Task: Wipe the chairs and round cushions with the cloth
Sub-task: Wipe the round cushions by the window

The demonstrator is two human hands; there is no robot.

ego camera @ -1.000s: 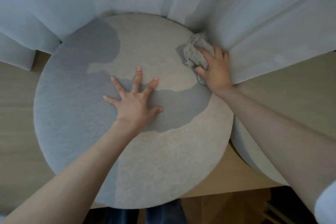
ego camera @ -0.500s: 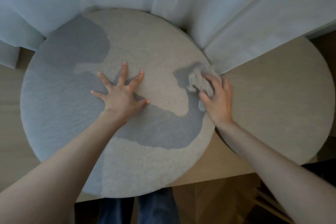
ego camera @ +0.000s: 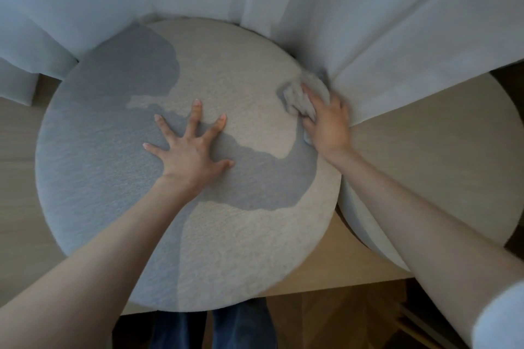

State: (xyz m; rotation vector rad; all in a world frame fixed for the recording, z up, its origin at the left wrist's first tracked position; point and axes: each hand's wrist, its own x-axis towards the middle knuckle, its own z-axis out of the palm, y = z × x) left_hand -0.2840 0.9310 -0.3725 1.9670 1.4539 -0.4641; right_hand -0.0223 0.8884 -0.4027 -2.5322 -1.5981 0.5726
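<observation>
Our left hand (ego camera: 189, 150) presses flat, fingers spread, on the round cushion (ego camera: 243, 241); our right hand (ego camera: 326, 119) grips the cloth (ego camera: 297, 98) at its rim.

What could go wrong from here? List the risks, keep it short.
1. The right hand works the cloth right against the curtain; it may snag or drag the fabric.
2. The curtain drapes over the far rim of the round cushion, so that strip may go unwiped.
3. The cushion seems to overhang the front edge of the wooden seat; if the left hand, pressed flat on it, lifts, wiping could shift it.
</observation>
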